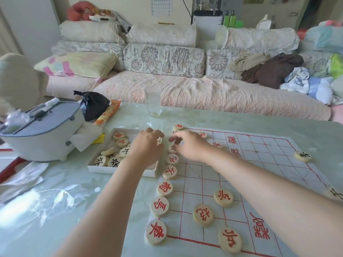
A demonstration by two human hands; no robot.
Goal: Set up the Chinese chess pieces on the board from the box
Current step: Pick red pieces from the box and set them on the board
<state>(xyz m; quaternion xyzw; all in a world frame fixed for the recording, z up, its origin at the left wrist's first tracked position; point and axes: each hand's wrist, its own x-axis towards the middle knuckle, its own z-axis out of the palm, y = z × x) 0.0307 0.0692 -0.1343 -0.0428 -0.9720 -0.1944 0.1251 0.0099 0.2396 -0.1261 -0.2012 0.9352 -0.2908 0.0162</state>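
A paper chess board [259, 164] with red lines lies on the table. Down its left edge runs a column of round wooden pieces with red characters [160, 206]. Three more red pieces [203, 214] sit near the front, and two black-lettered pieces [303, 156] lie at the right edge. A white box [118, 168] left of the board holds several red and black pieces [100, 161]. My left hand [146, 145] reaches into the box's far right corner with its fingers curled down, hiding what is beneath. My right hand [189, 143] hovers over the board's far left edge, fingers loosely curved above a piece.
A grey-and-white appliance [40, 134] stands at the left of the table with white tissue [85, 136] beside it. Behind the box are a black bag [94, 104], an orange packet [109, 112] and a clear glass [153, 102]. A sofa runs along the table's far side.
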